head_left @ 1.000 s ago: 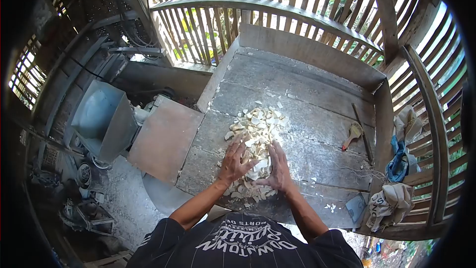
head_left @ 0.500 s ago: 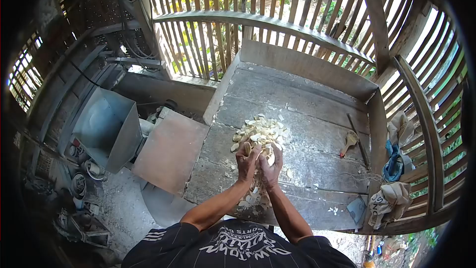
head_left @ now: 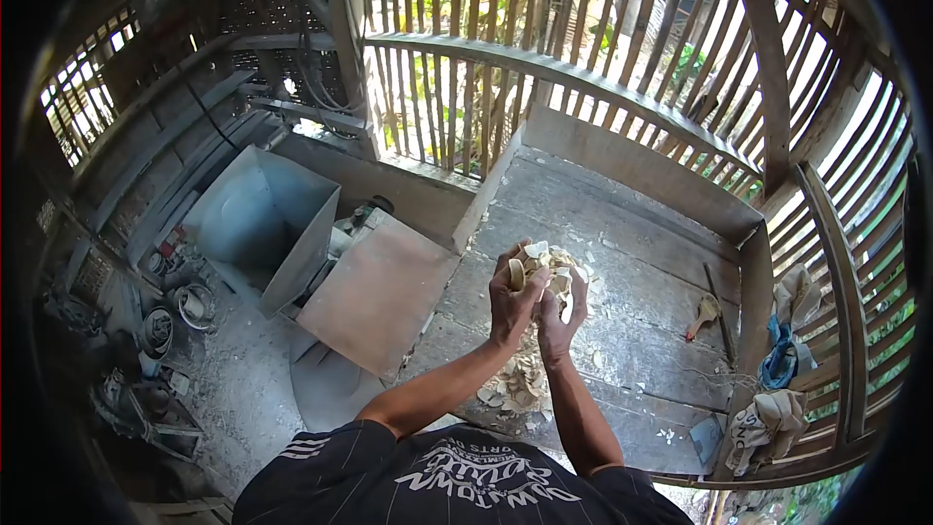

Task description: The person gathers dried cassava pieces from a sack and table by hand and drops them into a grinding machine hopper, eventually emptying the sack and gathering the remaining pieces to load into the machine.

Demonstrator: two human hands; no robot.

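Note:
My left hand [head_left: 510,303] and my right hand [head_left: 561,319] are cupped together around a heap of pale dry chips [head_left: 537,255] that look like sliced root. Some chips stick up above the fingers. Both hands are above the wooden table [head_left: 622,194], over its left-middle part. A few chips behind the fingers may still lie on the boards; I cannot tell how many. Closer to my body, a smaller pile of chips [head_left: 518,387] lies near the table's front edge. White crumbs and dust are scattered over the boards.
To the left stands a metal hopper [head_left: 262,224], with a flat reddish-brown board [head_left: 374,292] between it and the table. A brush [head_left: 706,314] and a thin stick [head_left: 720,311] lie at the right. Cloth sacks [head_left: 766,428] hang on the right rail. Buckets [head_left: 194,305] stand on the floor.
My hands have closed in on the chips and gathered up a heap from the pile. The view has turned left, so the hopper appears nearer the middle.

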